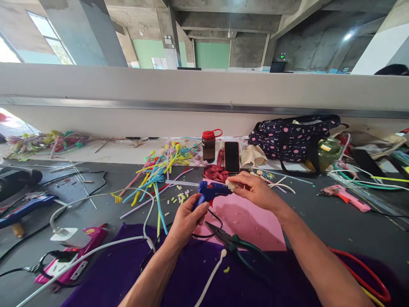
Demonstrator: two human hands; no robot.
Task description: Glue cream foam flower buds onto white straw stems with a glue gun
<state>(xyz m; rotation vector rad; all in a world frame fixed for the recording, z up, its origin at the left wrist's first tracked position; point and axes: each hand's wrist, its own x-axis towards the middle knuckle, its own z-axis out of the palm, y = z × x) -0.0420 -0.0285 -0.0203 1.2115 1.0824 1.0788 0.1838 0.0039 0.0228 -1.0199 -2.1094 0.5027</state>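
My left hand (191,214) is wrapped round the handle of a blue glue gun (211,190), whose nozzle points right. A clear glue stick (182,183) juts from its rear. At the nozzle, my right hand (255,189) pinches a small cream-coloured piece (232,185); its exact kind is hard to make out. Below the hands lies a pink sheet (255,226) on dark purple cloth (179,273). Pliers with dark green handles (236,243) rest across the sheet's lower edge. Nearer me is a white fuzzy stem with a rounded tip (212,275).
Coloured fuzzy stems (156,170) lie left of centre beside small cut bits. Behind stand a dark bottle with a red lid (208,147), a phone (231,157) and a patterned bag (284,138). A pink glue gun (348,198) lies right, a magenta power strip (92,241) left, with trailing cables.
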